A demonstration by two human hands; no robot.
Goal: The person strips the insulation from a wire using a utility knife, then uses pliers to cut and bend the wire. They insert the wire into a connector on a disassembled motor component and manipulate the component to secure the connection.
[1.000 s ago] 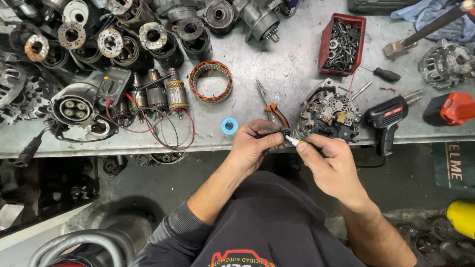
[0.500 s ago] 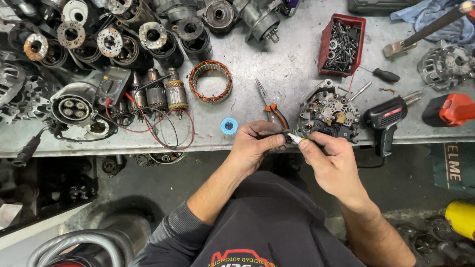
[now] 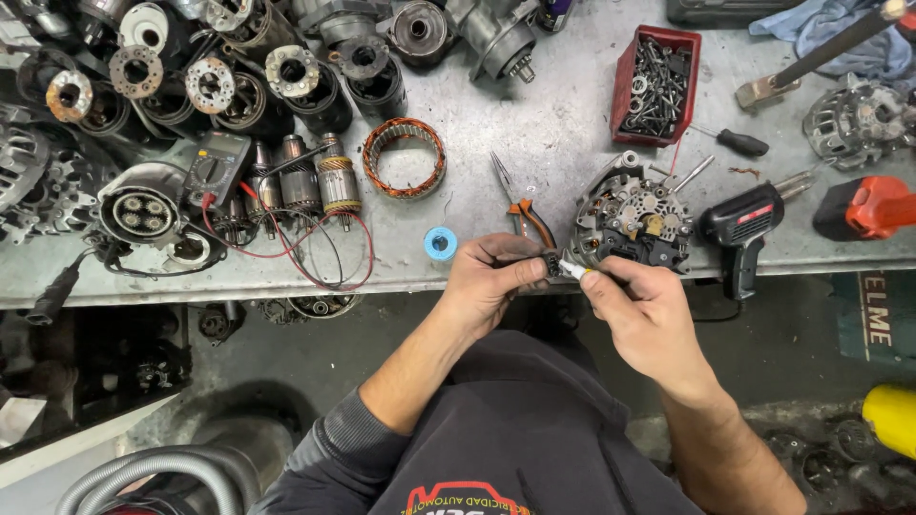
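Observation:
My left hand (image 3: 489,278) pinches a small black part (image 3: 551,263) at the front edge of the metal workbench (image 3: 563,124). My right hand (image 3: 641,307) holds a thin light-tipped tool (image 3: 575,270) whose tip touches that black part. Just behind both hands lies an opened alternator (image 3: 637,221) with its rear plate up. Orange-handled pliers (image 3: 523,205) lie left of the alternator, and a small blue tape roll (image 3: 440,243) sits beside my left hand.
A red bin of screws (image 3: 656,86), a screwdriver (image 3: 733,140), a black soldering gun (image 3: 742,229) and a red-orange tool (image 3: 866,207) lie to the right. A copper stator ring (image 3: 404,157), armatures (image 3: 320,181), a multimeter (image 3: 218,168) with red leads and several motor housings crowd the left.
None of the things on the bench has moved. My hands stay at the bench edge, with only small shifts of the fingers around the black part.

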